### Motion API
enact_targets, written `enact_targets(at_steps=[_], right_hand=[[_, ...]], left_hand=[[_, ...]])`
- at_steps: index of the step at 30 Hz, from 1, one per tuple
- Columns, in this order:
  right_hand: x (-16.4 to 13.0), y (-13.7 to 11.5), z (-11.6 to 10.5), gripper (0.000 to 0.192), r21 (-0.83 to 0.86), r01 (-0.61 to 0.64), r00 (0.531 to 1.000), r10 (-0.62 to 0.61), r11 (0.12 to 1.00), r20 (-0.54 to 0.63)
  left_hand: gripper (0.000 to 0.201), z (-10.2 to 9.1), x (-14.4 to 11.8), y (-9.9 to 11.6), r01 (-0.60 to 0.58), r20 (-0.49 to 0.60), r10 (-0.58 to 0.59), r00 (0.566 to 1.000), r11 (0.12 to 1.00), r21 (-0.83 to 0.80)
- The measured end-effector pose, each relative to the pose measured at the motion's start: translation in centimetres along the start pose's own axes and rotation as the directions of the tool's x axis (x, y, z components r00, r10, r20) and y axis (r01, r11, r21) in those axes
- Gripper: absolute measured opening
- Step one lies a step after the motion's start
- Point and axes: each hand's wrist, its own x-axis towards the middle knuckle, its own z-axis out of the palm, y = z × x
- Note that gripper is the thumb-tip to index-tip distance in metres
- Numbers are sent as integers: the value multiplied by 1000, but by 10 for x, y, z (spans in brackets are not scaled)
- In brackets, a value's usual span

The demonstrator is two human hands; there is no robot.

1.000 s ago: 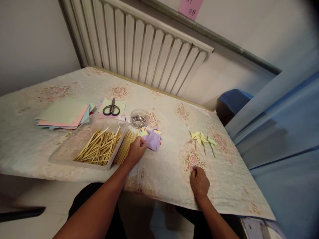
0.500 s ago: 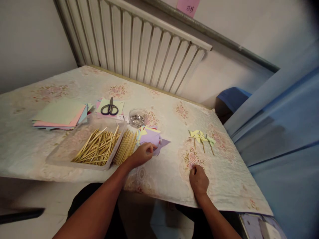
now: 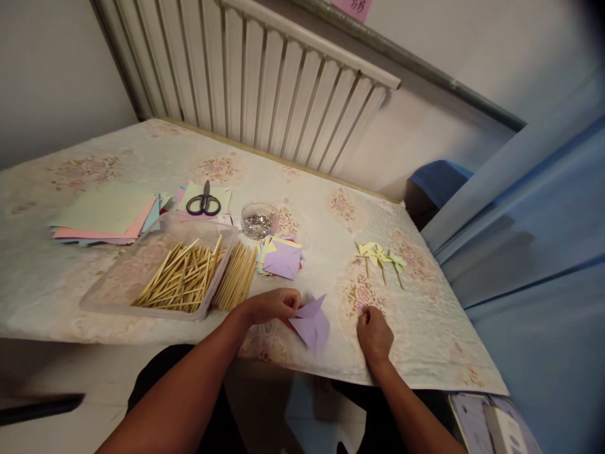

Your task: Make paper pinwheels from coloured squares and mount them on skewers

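The left hand (image 3: 271, 306) pinches a cut purple paper square (image 3: 312, 325) at its near-left edge, low over the flowery table cloth (image 3: 425, 328). The paper stretches toward 4 o'clock from those fingers. The right hand (image 3: 375, 334) rests curled nearby at 3 o'clock, holding nothing.

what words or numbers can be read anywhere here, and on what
Pink note on the wall above the radiator: dark handwritten marks, cut off by the frame edge and too blurred to read.
Scissors, coloured paper stack, purple paper in the left hand: no text visible.
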Motion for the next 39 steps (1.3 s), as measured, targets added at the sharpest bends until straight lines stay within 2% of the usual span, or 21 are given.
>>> enact_targets(at_steps=[3,8,12,17,21,24,27,29,34,39], right_hand=[[0,0,0,23,-2,5,1000,-5,1000,3],[1,0,-1,22,-2,4,1000,-4,1000,5],[2,0,0,20,13,3,1000,-3,1000,-2],[2,3,3,18,28,33,998,-31,999,-45],[2,3,2,16,18,44,998,-43,999,-56],[2,3,1,16,9,37,998,-37,999,-45],[2,4,1,17,12,38,998,-37,999,-43],[2,6,2,17,20,43,998,-42,999,-41],[4,10,2,18,67,44,998,-41,997,-40],[-5,10,3,21,259,84,991,-53,962,-124]], left_hand=[[20,-1,3,-3,37,-4,-36,999,999,10],[24,8,7,-1,-40,-26,36,999,986,-159],[28,21,9,-1,-37,12,41,999,972,-231],[31,30,9,-7,-87,49,115,992,915,-393],[28,31,7,-19,3,51,16,999,937,-348],[26,31,4,-30,69,-61,-86,994,969,-239],[28,36,0,-36,75,-222,-119,968,977,-199],[29,41,-3,-39,59,-301,-124,946,974,-217],[37,57,-9,-47,9,-415,-137,899,956,-295],[31,70,-9,-57,-63,-558,-88,825,967,-246]])
